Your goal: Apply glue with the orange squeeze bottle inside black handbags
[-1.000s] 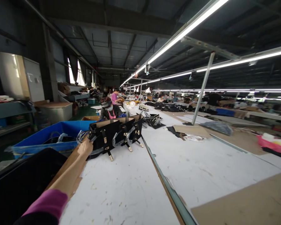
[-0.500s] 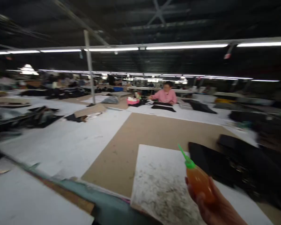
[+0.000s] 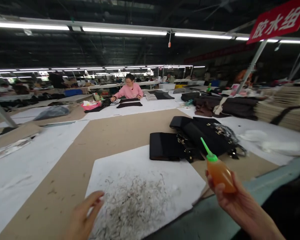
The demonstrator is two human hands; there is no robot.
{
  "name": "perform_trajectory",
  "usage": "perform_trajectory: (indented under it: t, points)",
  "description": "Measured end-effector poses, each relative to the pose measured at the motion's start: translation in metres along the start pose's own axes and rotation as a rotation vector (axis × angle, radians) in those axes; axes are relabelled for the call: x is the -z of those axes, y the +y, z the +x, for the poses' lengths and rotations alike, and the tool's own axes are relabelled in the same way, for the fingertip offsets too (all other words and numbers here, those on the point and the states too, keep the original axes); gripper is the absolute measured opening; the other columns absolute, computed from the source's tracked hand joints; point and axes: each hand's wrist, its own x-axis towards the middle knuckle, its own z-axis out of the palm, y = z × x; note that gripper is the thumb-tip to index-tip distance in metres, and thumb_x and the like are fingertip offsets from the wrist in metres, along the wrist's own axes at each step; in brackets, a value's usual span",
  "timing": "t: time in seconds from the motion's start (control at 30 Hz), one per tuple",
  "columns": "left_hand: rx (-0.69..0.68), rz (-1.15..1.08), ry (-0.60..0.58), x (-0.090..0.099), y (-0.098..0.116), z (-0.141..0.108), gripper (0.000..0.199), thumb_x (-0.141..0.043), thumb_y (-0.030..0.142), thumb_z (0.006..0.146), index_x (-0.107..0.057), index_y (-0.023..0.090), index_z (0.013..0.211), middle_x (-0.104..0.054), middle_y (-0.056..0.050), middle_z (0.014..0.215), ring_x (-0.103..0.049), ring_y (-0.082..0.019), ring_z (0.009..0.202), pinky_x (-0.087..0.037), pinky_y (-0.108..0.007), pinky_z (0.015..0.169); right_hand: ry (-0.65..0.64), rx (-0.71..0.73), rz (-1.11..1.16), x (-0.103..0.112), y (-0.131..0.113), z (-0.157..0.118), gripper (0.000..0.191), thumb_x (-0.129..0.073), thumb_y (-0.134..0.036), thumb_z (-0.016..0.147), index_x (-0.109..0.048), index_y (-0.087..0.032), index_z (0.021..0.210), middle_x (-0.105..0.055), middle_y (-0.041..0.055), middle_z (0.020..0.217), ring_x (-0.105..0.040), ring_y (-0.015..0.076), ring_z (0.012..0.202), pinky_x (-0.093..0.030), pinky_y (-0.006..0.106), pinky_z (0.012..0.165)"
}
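My right hand [image 3: 230,190] is wrapped round a squeeze bottle [image 3: 221,175] of amber liquid. Its green nozzle points up and to the left, above the table. My left hand [image 3: 86,213] is low in the view, over the left edge of a stained white board [image 3: 140,196]. Thumb and forefinger come together at the tips; whatever may be between them is too small to make out. Beyond the board's far edge lie black bags [image 3: 202,133] with gold-coloured metal fittings. The nearest black piece [image 3: 166,146] overlaps the board's far corner.
Brown sheeting [image 3: 122,125] covers the middle of the wide table. A co-worker in pink [image 3: 130,89] sits across it, near dark flat pieces [image 3: 129,104]. On the right are a dark folded bundle [image 3: 227,106] and stacked pale sheets [image 3: 285,108]. A post [image 3: 1,111] stands left.
The view has swung to the right, bringing the black bags and a red sign into sight. My left hand has entered at the bottom. The bottle stays in my right hand.
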Motion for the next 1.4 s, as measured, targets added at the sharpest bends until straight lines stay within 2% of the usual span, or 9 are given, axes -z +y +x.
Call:
perform_trajectory:
  t: [0.1, 0.23, 0.43, 0.6, 0.8, 0.97, 1.1, 1.27, 1.4]
  points:
    - [-0.434, 0.095, -0.238, -0.047, 0.097, 0.049, 0.034, -0.041, 0.033, 0.083, -0.059, 0.034, 0.111, -0.062, -0.001, 0.118, -0.054, -0.022, 0.111, -0.043, -0.035, 0.099, 0.035, 0.013, 0.068, 0.012, -0.016, -0.004, 0.065, -0.073, -0.01, 0.075, -0.043, -0.024, 0.131, -0.051, 0.0128, 0.123, -0.06, 0.0214, 0.097, -0.057, 0.022, 0.063]
    - [-0.772, 0.338, -0.22, -0.113, 0.199, 0.111, 0.046, -0.044, 0.018, 0.08, -0.047, 0.02, 0.126, -0.048, -0.011, 0.134, -0.044, -0.026, 0.12, -0.035, -0.042, 0.101, 0.081, 0.025, 0.104, 0.016, -0.028, -0.006, 0.066, -0.078, -0.008, 0.069, -0.048, -0.023, 0.126, -0.053, 0.013, 0.12, -0.06, 0.0211, 0.095, -0.056, 0.02, 0.062]
    - [-0.858, 0.573, -0.234, -0.174, 0.229, 0.153, 0.055, -0.041, 0.004, 0.075, -0.043, 0.014, 0.129, -0.044, -0.019, 0.134, -0.046, -0.032, 0.116, -0.037, -0.049, 0.093, 0.122, 0.004, 0.151, 0.032, -0.042, 0.004, 0.069, -0.083, -0.005, 0.061, -0.054, -0.025, 0.12, -0.05, 0.0122, 0.122, -0.059, 0.0226, 0.095, -0.056, 0.021, 0.062]
    - [-0.773, 0.571, -0.234, -0.173, 0.235, 0.174, 0.054, -0.044, 0.0, 0.071, -0.045, 0.011, 0.124, -0.047, -0.021, 0.129, -0.058, -0.027, 0.096, -0.047, -0.037, 0.073, 0.14, 0.018, 0.168, 0.043, -0.045, 0.008, 0.067, -0.081, -0.003, 0.063, -0.053, -0.024, 0.12, -0.052, 0.0113, 0.12, -0.059, 0.0222, 0.095, -0.055, 0.021, 0.062]
    - [-0.579, 0.398, -0.106, -0.104, 0.26, 0.211, 0.031, -0.032, 0.017, 0.087, -0.06, 0.014, 0.1, -0.066, -0.013, 0.086, -0.062, -0.025, 0.082, -0.045, -0.038, 0.076, 0.12, 0.062, 0.14, 0.038, -0.048, 0.003, 0.066, -0.08, -0.003, 0.065, -0.051, -0.021, 0.121, -0.053, 0.0123, 0.119, -0.06, 0.0208, 0.094, -0.055, 0.019, 0.063]
    - [-0.395, 0.143, 0.011, -0.037, 0.251, 0.225, 0.027, -0.041, 0.025, 0.083, -0.066, 0.016, 0.089, -0.068, -0.012, 0.082, -0.06, -0.027, 0.089, -0.041, -0.038, 0.084, 0.082, 0.068, 0.163, 0.034, -0.04, 0.0, 0.062, -0.078, -0.007, 0.069, -0.05, -0.021, 0.123, -0.055, 0.0123, 0.117, -0.06, 0.0193, 0.094, -0.055, 0.016, 0.063]
    - [-0.217, -0.203, 0.107, -0.007, 0.206, 0.214, 0.023, -0.049, 0.031, 0.077, -0.067, 0.018, 0.083, -0.069, -0.007, 0.084, -0.059, -0.027, 0.093, -0.042, -0.036, 0.086, 0.046, 0.032, 0.176, 0.03, -0.033, -0.004, 0.065, -0.077, -0.008, 0.07, -0.048, -0.028, 0.125, -0.054, 0.0106, 0.119, -0.06, 0.0199, 0.094, -0.056, 0.018, 0.062]
    - [0.13, -0.773, 0.149, -0.02, 0.132, 0.168, 0.024, -0.055, 0.035, 0.071, -0.063, 0.014, 0.08, -0.068, -0.004, 0.071, -0.063, -0.023, 0.074, -0.05, -0.033, 0.07, -0.022, -0.03, 0.189, 0.003, -0.027, -0.004, 0.052, -0.067, -0.016, 0.083, -0.045, -0.028, 0.128, -0.053, 0.0123, 0.118, -0.06, 0.0183, 0.093, -0.055, 0.018, 0.062]
    - [0.429, -1.185, 0.12, -0.043, 0.102, 0.124, 0.008, -0.061, 0.02, 0.068, -0.059, 0.013, 0.072, -0.062, -0.001, 0.058, -0.058, -0.016, 0.052, -0.049, -0.029, 0.056, -0.053, -0.118, 0.148, -0.045, -0.02, 0.007, 0.033, -0.035, -0.035, 0.098, -0.045, -0.025, 0.128, -0.051, 0.0136, 0.116, -0.06, 0.0174, 0.087, -0.055, 0.022, 0.06]
